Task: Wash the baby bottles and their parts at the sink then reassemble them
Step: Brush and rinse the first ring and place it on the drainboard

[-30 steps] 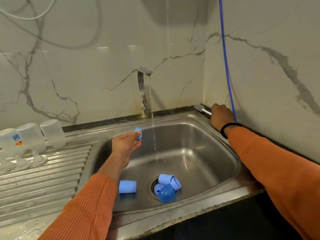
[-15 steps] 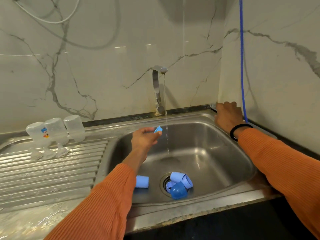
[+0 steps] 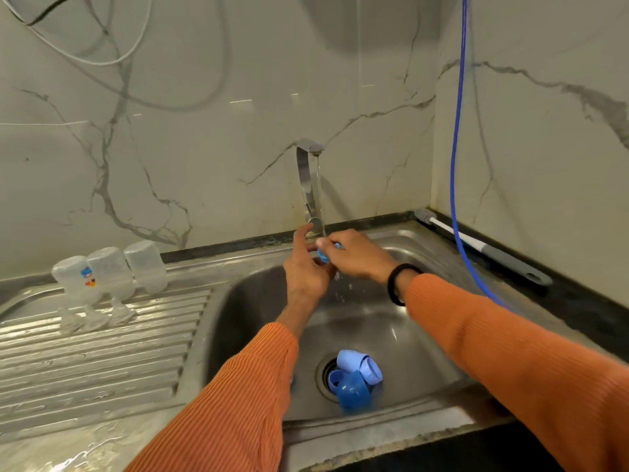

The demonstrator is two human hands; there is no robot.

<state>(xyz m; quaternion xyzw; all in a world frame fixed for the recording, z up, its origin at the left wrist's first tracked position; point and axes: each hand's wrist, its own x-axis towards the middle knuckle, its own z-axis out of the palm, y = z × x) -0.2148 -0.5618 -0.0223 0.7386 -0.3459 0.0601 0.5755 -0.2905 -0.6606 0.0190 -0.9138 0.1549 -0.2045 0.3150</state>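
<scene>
Over the far side of the stainless steel sink basin [image 3: 425, 321], under the tap's stream, our left hand [image 3: 304, 272] and right hand [image 3: 357, 255] meet, fingertips of both pinching the small blue plastic bottle ring [image 3: 325, 256] between them.

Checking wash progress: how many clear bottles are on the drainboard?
3, upside down in a row at the drainboard's back left: left, middle, right. None appear hidden.
</scene>
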